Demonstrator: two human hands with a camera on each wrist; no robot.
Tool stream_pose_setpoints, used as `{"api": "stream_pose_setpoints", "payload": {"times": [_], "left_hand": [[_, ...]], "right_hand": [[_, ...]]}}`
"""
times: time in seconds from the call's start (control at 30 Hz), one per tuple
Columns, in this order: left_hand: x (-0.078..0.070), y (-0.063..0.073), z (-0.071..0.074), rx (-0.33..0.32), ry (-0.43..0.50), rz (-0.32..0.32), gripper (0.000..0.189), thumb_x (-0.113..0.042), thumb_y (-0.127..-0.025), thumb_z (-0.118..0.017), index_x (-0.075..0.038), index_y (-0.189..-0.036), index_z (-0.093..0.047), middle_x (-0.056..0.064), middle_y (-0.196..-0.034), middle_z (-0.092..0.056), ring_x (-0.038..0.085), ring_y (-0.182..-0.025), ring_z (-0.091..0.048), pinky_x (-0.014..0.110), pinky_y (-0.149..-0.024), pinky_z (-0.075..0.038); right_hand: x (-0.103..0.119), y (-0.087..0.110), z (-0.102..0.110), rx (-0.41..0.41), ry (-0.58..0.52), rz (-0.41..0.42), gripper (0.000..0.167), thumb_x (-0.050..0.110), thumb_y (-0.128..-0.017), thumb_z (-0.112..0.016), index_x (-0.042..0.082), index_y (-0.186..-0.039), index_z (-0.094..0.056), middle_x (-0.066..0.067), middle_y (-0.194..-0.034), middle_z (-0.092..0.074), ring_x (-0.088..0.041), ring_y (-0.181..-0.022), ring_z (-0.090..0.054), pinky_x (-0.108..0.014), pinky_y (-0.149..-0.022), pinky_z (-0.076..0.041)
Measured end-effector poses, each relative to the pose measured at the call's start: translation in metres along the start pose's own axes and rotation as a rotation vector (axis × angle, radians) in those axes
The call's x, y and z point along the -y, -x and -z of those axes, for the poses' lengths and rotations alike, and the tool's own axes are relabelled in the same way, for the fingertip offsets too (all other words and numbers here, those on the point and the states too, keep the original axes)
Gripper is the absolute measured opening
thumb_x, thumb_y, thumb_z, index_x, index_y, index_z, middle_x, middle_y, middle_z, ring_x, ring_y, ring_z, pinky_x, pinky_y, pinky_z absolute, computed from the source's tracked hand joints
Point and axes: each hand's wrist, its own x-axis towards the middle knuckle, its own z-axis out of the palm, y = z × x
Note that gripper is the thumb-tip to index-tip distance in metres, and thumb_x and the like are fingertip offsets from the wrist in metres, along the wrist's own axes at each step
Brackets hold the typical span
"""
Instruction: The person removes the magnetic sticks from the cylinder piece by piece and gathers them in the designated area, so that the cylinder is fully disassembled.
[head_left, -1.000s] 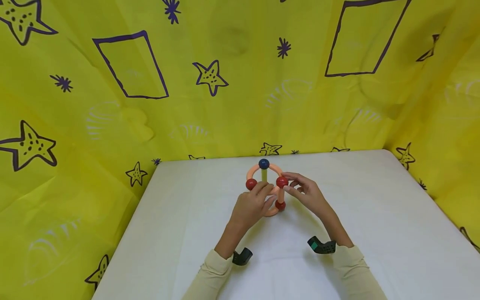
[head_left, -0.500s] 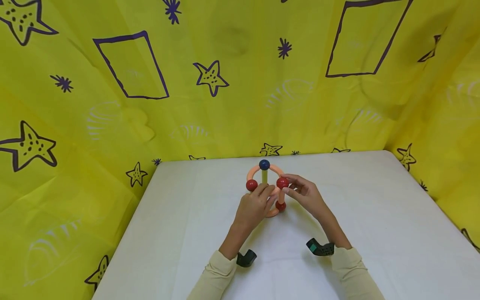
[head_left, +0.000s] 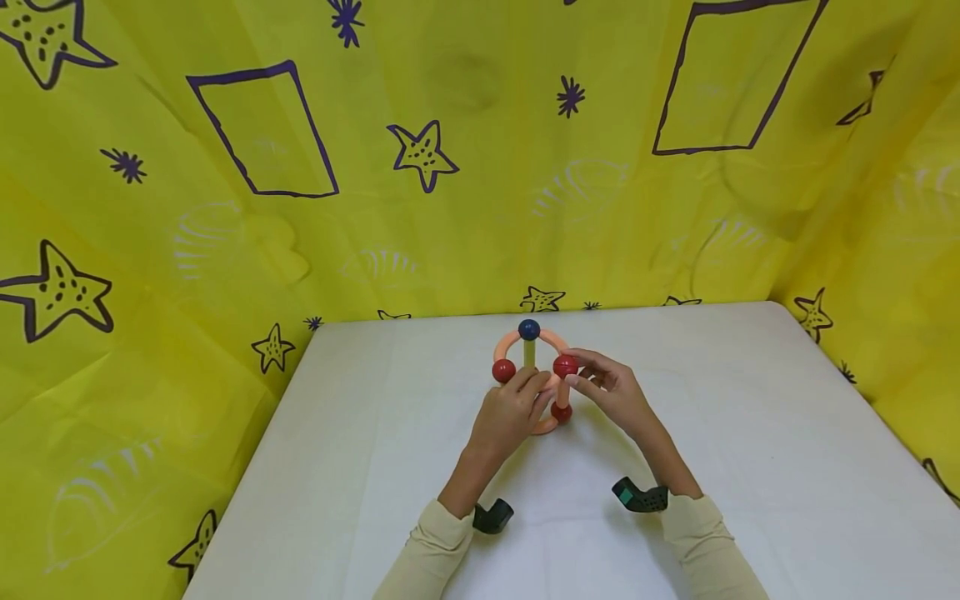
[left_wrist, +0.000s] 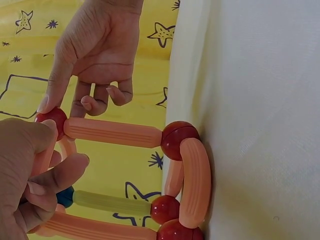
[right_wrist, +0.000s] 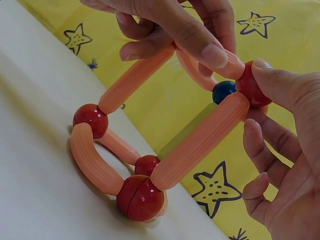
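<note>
A magnetic ball-and-rod frame stands on the white table, with straight orange rods (right_wrist: 205, 140) as uprights and curved orange rods (right_wrist: 95, 159) forming rings at bottom and top. My left hand (head_left: 508, 412) pinches the front curved orange rod (right_wrist: 230, 64) of the top ring between thumb and fingers. With thumb and index finger, my right hand (head_left: 615, 392) grips the upper right red ball (head_left: 565, 366); its other fingers are loosely bent. A dark blue ball (head_left: 528, 330) tops a yellow-green rod (left_wrist: 112, 202) at the back. My left hand partly hides the frame's front.
The white tabletop (head_left: 420, 483) spreads around the frame. Behind and beside it hangs a yellow cloth (head_left: 480, 233) printed with stars and shells. Black wrist camera pieces (head_left: 640, 495) stick out inward from both sleeves.
My left hand and forearm have shifted slightly right since a second ago. The right hand has barely moved, still holding the red ball; between the last two frames nothing visibly differs.
</note>
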Motion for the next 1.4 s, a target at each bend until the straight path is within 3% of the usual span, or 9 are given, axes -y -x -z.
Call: {"api": "stream_pose_setpoints", "payload": {"times": [0.23,0.5,0.63,1.0,1.23,1.4], "left_hand": [[0.000,-0.001,0.001,0.010,0.035,0.004,0.025,-0.025,-0.087,-0.074,-0.009,-0.106,-0.068,0.002,-0.093,-0.068,0.009,-0.068,-0.068,0.015,-0.062,-0.053],[0.001,0.001,0.001,0.005,0.052,-0.030,0.023,-0.022,-0.087,-0.074,-0.011,-0.105,-0.066,0.000,-0.094,-0.068,0.009,-0.076,-0.070,0.016,-0.064,-0.055],[0.001,0.004,0.000,-0.020,0.025,-0.075,0.024,-0.021,-0.084,-0.077,-0.011,-0.102,-0.065,-0.001,-0.095,-0.068,0.008,-0.081,-0.070,0.015,-0.063,-0.054],[0.003,0.002,0.001,0.003,-0.028,-0.088,0.028,-0.028,-0.083,-0.078,-0.012,-0.104,-0.067,-0.001,-0.095,-0.069,0.007,-0.068,-0.067,0.014,-0.058,-0.052],[0.004,0.005,-0.001,0.022,-0.076,-0.091,0.025,-0.029,-0.085,-0.077,-0.015,-0.102,-0.065,0.000,-0.094,-0.067,0.008,-0.054,-0.060,0.016,-0.051,-0.050],[0.005,0.009,-0.003,0.045,-0.081,-0.084,0.018,-0.028,-0.086,-0.076,-0.016,-0.096,-0.067,0.000,-0.093,-0.065,0.009,-0.051,-0.057,0.018,-0.050,-0.050]], "right_hand": [[0.018,0.003,0.001,-0.002,0.025,-0.002,0.038,0.013,-0.094,-0.064,0.004,-0.131,-0.059,-0.019,-0.114,-0.066,-0.014,-0.091,-0.056,-0.019,-0.075,-0.049],[-0.017,-0.003,0.004,-0.008,0.018,0.031,0.040,0.020,-0.094,-0.066,0.013,-0.133,-0.060,-0.013,-0.117,-0.068,-0.012,-0.092,-0.057,-0.021,-0.076,-0.049],[-0.018,-0.002,0.008,0.007,0.023,0.028,0.040,0.020,-0.094,-0.066,0.011,-0.132,-0.060,-0.014,-0.117,-0.067,-0.011,-0.091,-0.057,-0.021,-0.075,-0.050],[-0.016,-0.004,0.009,0.022,0.006,0.048,0.040,0.011,-0.092,-0.067,0.008,-0.131,-0.060,-0.015,-0.118,-0.067,-0.010,-0.091,-0.057,-0.021,-0.076,-0.050],[0.006,0.000,0.009,0.038,0.009,0.076,0.045,0.005,-0.093,-0.064,0.001,-0.136,-0.053,-0.019,-0.110,-0.065,-0.013,-0.088,-0.058,-0.021,-0.075,-0.051],[-0.007,-0.002,0.008,0.034,-0.009,0.068,0.052,0.005,-0.092,-0.066,0.007,-0.141,-0.049,-0.019,-0.108,-0.065,-0.016,-0.086,-0.058,-0.021,-0.074,-0.051]]}}
